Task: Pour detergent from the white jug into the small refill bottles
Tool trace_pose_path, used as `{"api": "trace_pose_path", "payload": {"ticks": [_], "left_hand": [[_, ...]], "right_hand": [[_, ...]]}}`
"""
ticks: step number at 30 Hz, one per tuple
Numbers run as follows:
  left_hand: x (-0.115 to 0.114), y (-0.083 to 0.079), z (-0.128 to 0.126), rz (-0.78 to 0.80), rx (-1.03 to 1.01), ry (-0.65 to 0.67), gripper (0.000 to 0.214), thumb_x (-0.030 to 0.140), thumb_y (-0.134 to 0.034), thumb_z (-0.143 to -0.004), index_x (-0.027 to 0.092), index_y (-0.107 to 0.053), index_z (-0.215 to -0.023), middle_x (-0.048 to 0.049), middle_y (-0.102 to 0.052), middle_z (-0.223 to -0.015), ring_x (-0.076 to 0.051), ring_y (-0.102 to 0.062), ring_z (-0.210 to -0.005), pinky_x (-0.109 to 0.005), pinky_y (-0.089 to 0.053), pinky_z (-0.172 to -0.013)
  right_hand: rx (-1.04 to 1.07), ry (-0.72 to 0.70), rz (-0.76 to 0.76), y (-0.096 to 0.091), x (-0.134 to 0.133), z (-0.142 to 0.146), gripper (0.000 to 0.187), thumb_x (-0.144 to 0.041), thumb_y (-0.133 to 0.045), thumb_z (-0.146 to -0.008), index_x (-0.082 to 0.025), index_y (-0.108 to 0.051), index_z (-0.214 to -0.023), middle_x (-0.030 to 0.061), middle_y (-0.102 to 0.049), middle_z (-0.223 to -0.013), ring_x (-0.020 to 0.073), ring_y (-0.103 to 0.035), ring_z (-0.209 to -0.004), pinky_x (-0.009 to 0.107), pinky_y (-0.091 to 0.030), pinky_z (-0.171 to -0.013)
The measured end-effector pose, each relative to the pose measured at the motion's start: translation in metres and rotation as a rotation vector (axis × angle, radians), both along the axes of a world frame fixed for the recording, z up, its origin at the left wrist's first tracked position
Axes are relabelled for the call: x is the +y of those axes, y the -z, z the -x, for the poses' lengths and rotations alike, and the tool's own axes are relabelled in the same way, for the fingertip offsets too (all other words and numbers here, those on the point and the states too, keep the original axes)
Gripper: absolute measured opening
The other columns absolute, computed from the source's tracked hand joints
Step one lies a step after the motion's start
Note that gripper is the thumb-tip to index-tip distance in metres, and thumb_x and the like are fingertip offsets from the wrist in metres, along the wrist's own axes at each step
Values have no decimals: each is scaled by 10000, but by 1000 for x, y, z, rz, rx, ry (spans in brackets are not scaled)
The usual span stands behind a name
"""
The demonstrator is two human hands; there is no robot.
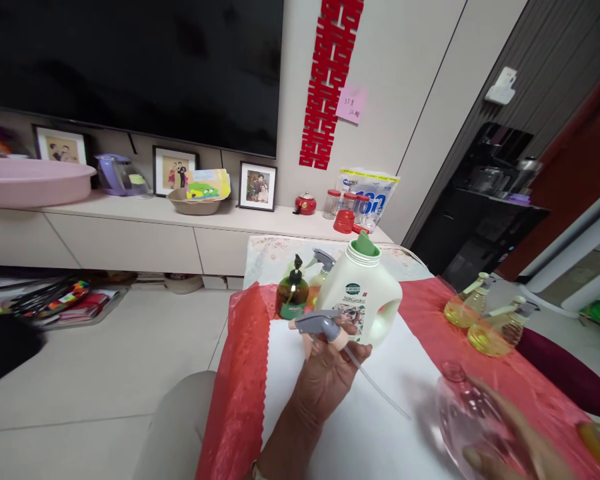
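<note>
My left hand point(327, 367) is closed round a grey spray trigger head point(317, 325) with a peach-coloured collar, its thin clear tube slanting down to the right. At the lower right my right hand point(515, 427), blurred by motion, grips a clear pink bottle point(463, 407) whose neck has no cap on it. Just behind my left hand stands a large pale-green detergent jug point(370, 280) with a green spout and a handle. To its left is a dark green pump bottle point(293, 290), and partly hidden behind the jug is another grey-headed spray bottle point(323, 263).
White paper point(290, 393) lies over a red plastic cloth point(243, 353) on the table. Two bottles with yellow liquid point(490, 337) stand at the right. Behind, a low cabinet point(145, 233) holds picture frames, a pink basin point(35, 181), jars and a detergent bag point(367, 190).
</note>
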State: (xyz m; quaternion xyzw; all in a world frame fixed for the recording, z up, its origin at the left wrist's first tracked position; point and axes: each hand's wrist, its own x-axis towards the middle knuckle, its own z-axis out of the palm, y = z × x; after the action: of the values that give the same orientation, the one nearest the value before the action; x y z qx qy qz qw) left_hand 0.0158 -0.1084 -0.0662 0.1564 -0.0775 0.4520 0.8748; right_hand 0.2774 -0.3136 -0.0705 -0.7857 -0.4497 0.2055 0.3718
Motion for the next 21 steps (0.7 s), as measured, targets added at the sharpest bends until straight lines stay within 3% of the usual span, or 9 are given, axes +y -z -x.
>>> {"api": "trace_pose_path", "payload": {"ticks": [3,5,8,11,17,21], "left_hand": [[-7,-3,-5,-64,46,-10,368,314,-871,-739,279,-705,-1065,10,-757,-1013,-158,-722,-808,-404,-508,-945],[-11,-4,-7,-85,58,3,364,317,-866,-746,284,-697,-1066,-8,-758,-1024,-170,-712,-848,-424,-488,-959],[-13,-3,-10,-91,79,44,349,296,-883,-725,262,-707,-1024,-23,-759,-1011,-177,-703,-875,-418,-476,-957],[-14,2,-12,-94,110,68,317,257,-874,-735,243,-712,-1008,-27,-744,-982,-184,-706,-836,-422,-483,-913],[-13,6,-13,-69,147,60,303,246,-851,-753,216,-698,-1012,-52,-717,-997,-205,-701,-817,-421,-484,-853],[-11,5,-12,-20,176,61,405,321,-890,-703,202,-695,-1037,-64,-704,-1001,-205,-686,-810,-404,-477,-834]], "right_hand": [[6,53,-88,-31,22,-6,912,-639,-852,-523,-569,-484,-1355,11,-525,-1379,389,-602,-1126,469,-601,-814],[-94,-72,-79,-66,44,4,942,-605,-837,-648,-484,-399,-1473,18,-443,-1460,349,-565,-1211,452,-579,-946],[-329,-57,-194,-121,80,24,912,-727,-765,-694,-423,-406,-1475,37,-485,-1414,339,-611,-1127,472,-612,-849],[-570,-125,-261,-160,112,35,848,-771,-698,-747,-382,-437,-1453,46,-527,-1341,321,-613,-1084,500,-587,-861],[-1003,-287,-367,-191,157,37,718,-671,-551,-897,-267,-420,-1476,90,-502,-1316,296,-489,-1195,488,-490,-966],[-1152,-355,-390,-202,175,40,686,-608,-517,-927,-196,-424,-1468,125,-486,-1286,282,-479,-1132,440,-501,-899]]}}
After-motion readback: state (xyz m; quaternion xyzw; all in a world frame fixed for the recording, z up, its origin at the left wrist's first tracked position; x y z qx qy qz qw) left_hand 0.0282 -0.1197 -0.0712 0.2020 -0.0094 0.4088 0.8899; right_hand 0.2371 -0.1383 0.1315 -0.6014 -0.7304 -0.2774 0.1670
